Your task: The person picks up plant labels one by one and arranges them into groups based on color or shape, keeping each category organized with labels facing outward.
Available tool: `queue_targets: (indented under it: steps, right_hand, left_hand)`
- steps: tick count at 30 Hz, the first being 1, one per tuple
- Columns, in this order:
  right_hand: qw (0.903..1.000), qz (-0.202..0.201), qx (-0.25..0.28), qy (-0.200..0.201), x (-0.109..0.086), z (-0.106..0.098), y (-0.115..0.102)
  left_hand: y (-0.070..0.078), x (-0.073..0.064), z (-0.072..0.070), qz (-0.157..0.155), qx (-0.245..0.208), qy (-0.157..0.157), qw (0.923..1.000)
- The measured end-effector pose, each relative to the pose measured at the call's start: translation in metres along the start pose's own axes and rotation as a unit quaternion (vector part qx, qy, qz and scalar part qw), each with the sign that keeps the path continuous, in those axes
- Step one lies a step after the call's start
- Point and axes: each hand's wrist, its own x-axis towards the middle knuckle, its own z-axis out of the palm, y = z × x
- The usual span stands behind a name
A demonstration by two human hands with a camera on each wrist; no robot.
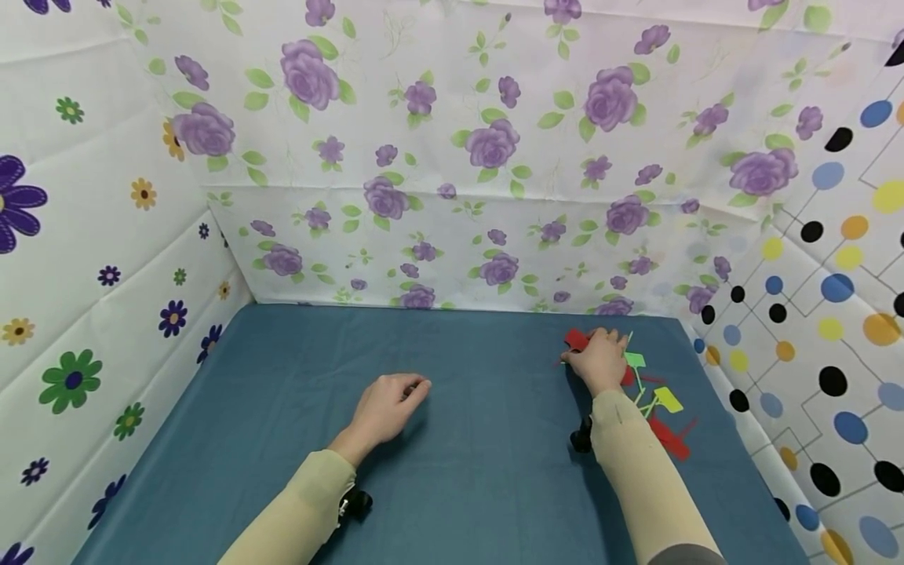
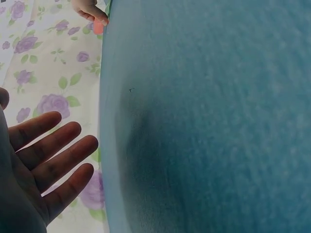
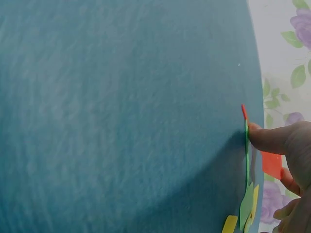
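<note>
My right hand [image 1: 599,361] is at the far right of the table, over a loose group of small coloured flags on thin sticks. A red flag [image 1: 576,339] shows beyond its thumb and fingers; in the right wrist view the red flag [image 3: 271,165] stands out between thumb and fingertips, which pinch it. The thumb is right at a green stick [image 3: 247,155]. Beside that wrist lie a green flag [image 1: 635,359], a yellow flag [image 1: 668,399] and another red flag [image 1: 669,439]. My left hand [image 1: 384,408] hovers over the middle of the table, holding nothing, fingers relaxed.
A blue-grey cloth [image 1: 480,471] covers the table. Floral fabric [image 1: 452,157] hangs behind it, with flower-print fabric [image 1: 85,298] at the left and dotted fabric [image 1: 833,329] close to the flags at the right. Each wrist wears a small black camera [image 1: 359,504].
</note>
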Motion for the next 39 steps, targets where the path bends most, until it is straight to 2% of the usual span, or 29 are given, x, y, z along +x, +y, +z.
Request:
queue_targets:
  steps: [4,11,18,21,24,28,30,34,39]
  right_hand:
    - [0.9999,0.001,0.015,0.008,0.0,0.002,0.001]
    - [0.9993,-0.02,0.01,0.03,0.001,0.006,0.005]
    - [0.9985,-0.023,0.02,0.045,0.005,0.007,0.004]
    - [0.9984,-0.028,0.041,0.028,0.008,0.005,-0.001]
    - [0.9942,-0.021,0.105,-0.009,0.01,-0.001,-0.009]
    - [0.9747,0.01,0.209,-0.078,0.01,-0.012,-0.031]
    - [0.9663,0.017,0.235,-0.104,0.009,-0.016,-0.044]
    - [0.9632,0.004,0.234,-0.133,0.004,-0.014,-0.07]
    - [0.9633,-0.022,0.225,-0.145,-0.005,0.002,-0.107]
  left_hand:
    - [0.0,-0.001,-0.003,-0.004,-0.004,-0.003,1.0]
    - [-0.002,-0.002,-0.006,-0.005,-0.001,-0.001,1.0]
    - [-0.008,-0.003,-0.009,-0.007,0.001,0.001,1.0]
    - [-0.011,-0.003,-0.013,-0.008,0.0,0.002,1.0]
    - [-0.015,-0.003,-0.017,-0.011,-0.002,0.001,0.9999]
    - [-0.022,-0.005,-0.024,-0.019,-0.006,0.001,0.9998]
    - [-0.025,-0.007,-0.029,-0.023,-0.008,0.001,0.9997]
    - [-0.035,-0.01,-0.04,-0.024,0.001,0.003,0.9997]
    - [-0.05,-0.012,-0.052,-0.004,0.021,0.007,0.9997]
